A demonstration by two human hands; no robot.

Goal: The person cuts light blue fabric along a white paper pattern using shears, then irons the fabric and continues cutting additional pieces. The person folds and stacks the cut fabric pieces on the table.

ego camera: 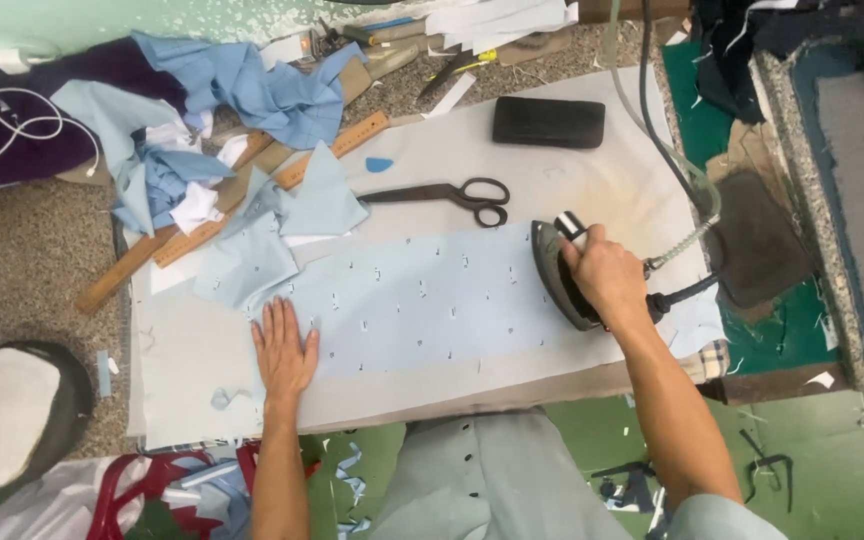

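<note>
The padded surface (592, 165) carries all items and appears firm under its pale cover.

The light blue fabric strip (422, 305) lies flat along the surface, between the two hands. It appears thin, soft and light, with rows of small dark marks. Judged from its drape, it will shift or crease easily, so it is best held by flat pressure, not by a pinch.

The iron (558, 272) rests on the right end of the strip. It looks heavy and rigid, and its sole is likely hot. The handle on top is the only safe point of hold. A hose and a dark cord trail away from it to the right.

The right hand (607, 275) wraps that handle, fingers curled tight around it.

The left hand (283, 350) lies palm down on the strip's left end, fingers extended and slightly spread.

Black scissors (457, 193) lie just beyond the strip, untouched.
</note>
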